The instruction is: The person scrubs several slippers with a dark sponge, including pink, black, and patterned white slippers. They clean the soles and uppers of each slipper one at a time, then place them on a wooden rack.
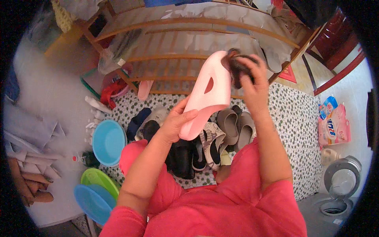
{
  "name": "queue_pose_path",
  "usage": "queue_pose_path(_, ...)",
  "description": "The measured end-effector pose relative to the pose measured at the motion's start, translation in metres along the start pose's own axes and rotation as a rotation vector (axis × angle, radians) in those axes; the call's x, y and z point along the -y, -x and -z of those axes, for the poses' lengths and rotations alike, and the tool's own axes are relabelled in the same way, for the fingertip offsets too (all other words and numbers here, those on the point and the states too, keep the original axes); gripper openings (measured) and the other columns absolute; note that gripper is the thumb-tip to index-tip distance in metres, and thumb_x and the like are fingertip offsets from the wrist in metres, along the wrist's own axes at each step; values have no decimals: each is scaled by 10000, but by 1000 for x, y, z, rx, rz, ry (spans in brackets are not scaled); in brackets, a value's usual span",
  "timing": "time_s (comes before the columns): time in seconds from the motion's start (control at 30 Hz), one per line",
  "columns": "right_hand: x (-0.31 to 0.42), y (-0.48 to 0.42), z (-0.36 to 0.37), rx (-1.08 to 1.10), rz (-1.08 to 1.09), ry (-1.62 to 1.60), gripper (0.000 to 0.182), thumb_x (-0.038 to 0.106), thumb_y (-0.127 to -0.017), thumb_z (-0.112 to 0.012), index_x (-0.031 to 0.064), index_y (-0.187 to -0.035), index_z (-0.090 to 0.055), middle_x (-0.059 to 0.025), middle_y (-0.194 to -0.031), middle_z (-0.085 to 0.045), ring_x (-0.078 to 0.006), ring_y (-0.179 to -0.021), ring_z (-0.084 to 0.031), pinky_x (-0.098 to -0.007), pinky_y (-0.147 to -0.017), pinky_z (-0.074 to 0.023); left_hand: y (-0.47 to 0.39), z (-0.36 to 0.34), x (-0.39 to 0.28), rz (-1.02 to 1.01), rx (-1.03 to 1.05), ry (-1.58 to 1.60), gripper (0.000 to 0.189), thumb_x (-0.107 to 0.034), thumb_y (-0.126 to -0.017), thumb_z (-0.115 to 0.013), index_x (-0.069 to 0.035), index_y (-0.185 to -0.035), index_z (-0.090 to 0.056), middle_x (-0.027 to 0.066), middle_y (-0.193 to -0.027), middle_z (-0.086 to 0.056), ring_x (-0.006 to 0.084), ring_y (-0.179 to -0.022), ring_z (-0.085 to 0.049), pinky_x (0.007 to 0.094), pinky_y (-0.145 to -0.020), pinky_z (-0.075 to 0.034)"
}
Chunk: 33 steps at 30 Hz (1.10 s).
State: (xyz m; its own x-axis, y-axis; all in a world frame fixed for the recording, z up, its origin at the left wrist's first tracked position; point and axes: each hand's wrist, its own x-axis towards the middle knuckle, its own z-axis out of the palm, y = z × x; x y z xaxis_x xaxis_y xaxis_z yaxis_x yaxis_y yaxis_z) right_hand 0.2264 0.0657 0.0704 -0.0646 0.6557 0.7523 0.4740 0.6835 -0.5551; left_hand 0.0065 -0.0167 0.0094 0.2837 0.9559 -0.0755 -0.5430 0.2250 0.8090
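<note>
A pink rubber slide slipper (217, 86) is raised in front of me, its heel end gripped by my left hand (177, 120). Bunched dark cloth (240, 66), blurred, is held in my right hand (256, 80) against the slipper's toe end. Below, on the speckled tile floor, stand several shoes: grey clogs (228, 126), a patterned light shoe (212, 145), black shoes (181, 157) and a dark blue one (138, 121). Another pink slipper (144, 89) lies by the foot of the rack.
A wooden slatted rack (183, 57) spans the far side. Left are a light blue basin (109, 142), a green basin (99, 180) and a blue basin (94, 203). Detergent bags (334, 127) stand right, above an open-lidded grey appliance (333, 207). A red cloth (109, 96) hangs over a pink basin.
</note>
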Motion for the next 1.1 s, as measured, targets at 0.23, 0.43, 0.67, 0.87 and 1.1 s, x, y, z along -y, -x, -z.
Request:
queue_pose_path(0.23, 43, 42, -34, 344, 36, -234, 220, 25, -646, -598, 74, -853, -653, -131, -975, -561, -342, -988, -516, -418, -876, -416, -13, 7, 0, -138, -150, 1, 503, -200, -856, -595, -38, -1296, -414, 123, -1153, -578, 206, -1010, -607, 333, -833, -517)
queue_pose_path(0.43, 42, 24, -13, 266, 48, -328, 286, -20, -689, -499, 37, -925, -649, -98, -1006, -561, -217, -972, -553, -318, -867, -438, -14, 2, 2, -110, -190, -38, 520, -174, -851, -611, -34, -1311, -413, 122, -1177, -573, 218, -1010, -606, 356, -846, -513)
queue_pose_path(0.67, 19, 30, -17, 287, -343, -241, 362, 0, -710, -496, 59, -1039, -636, -151, -1042, -525, -290, -953, -548, -348, -879, -433, -14, 2, 5, -71, -141, -10, 538, -219, -860, -614, -42, -1327, -416, 92, -1201, -563, 196, -1050, -579, 329, -881, -483)
queue_pose_path(0.87, 30, 28, -3, 589, -284, -308, 256, 69, -697, -525, 39, -916, -653, -122, -915, -541, -255, -892, -548, -315, -813, -438, -18, 11, -8, -63, -67, 463, 575, -442, -924, -425, -60, -1351, -379, 153, -1283, -509, 342, -1120, -538, 493, -905, -468)
queue_pose_path(1.1, 18, 27, -4, 402, -379, -193, 280, 96, -745, -556, 72, -1011, -638, -167, -935, -535, -319, -918, -559, -367, -791, -456, -18, 4, -4, 25, 33, 474, 610, -519, -926, -358, -89, -1359, -378, 169, -1293, -499, 402, -1122, -524, 575, -853, -478)
